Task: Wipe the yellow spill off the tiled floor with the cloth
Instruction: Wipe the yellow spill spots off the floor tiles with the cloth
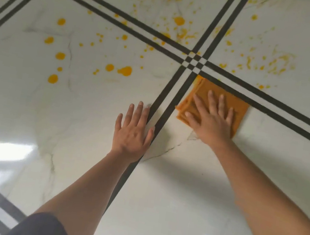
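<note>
A folded orange cloth [200, 93] lies flat on the white tiled floor [200, 185], just below the crossing of the black tile lines. My right hand [211, 118] presses on the cloth with fingers spread. My left hand [132, 132] rests flat on the bare floor to the cloth's left, fingers apart, holding nothing. The yellow spill [125, 70] is scattered as drops and splatter over the tiles beyond both hands, with more drops at the upper middle [179, 20] and a smeared patch at the upper right [276, 63].
Double black lines [194, 62] cross the glossy marble-look tiles. Bright window reflections [0, 153] show on the floor at lower left. Dark short sleeves appear at the bottom edge.
</note>
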`<act>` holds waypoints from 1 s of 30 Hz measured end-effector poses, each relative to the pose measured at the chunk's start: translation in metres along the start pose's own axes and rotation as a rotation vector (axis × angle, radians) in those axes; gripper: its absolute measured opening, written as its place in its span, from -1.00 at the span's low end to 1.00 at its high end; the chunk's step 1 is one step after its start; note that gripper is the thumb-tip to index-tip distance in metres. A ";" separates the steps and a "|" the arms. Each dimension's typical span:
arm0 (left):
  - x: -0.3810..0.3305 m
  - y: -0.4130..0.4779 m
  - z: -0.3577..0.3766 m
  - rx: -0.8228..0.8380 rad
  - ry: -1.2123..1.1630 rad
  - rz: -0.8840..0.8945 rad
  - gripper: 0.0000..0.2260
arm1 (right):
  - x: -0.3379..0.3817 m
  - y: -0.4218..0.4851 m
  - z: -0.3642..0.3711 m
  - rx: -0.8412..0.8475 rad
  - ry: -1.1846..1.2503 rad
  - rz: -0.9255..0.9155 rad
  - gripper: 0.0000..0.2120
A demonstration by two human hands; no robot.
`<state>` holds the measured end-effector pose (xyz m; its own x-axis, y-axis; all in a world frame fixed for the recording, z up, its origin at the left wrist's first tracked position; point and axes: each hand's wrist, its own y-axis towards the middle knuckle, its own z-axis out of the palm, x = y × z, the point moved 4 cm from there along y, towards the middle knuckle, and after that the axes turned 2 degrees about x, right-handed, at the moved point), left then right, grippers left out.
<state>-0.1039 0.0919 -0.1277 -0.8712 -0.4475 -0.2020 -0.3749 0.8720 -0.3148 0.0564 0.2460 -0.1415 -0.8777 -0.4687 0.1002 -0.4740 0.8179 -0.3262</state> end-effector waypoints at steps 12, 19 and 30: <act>-0.036 0.039 -0.008 0.025 -0.016 0.040 -0.48 | 0.020 0.020 -0.007 0.111 0.032 -0.069 -0.39; -0.036 0.061 -0.007 0.058 -0.027 -0.014 -0.46 | -0.012 -0.013 -0.012 0.092 0.004 -0.230 -0.31; -0.172 0.066 -0.033 0.192 -0.316 -0.126 -0.41 | -0.076 -0.023 -0.069 0.154 0.265 0.136 -0.47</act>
<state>0.0108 0.2325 -0.0831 -0.6701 -0.6138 -0.4174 -0.3801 0.7668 -0.5173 0.1291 0.2862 -0.0764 -0.9298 -0.2387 0.2802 -0.3523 0.7974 -0.4899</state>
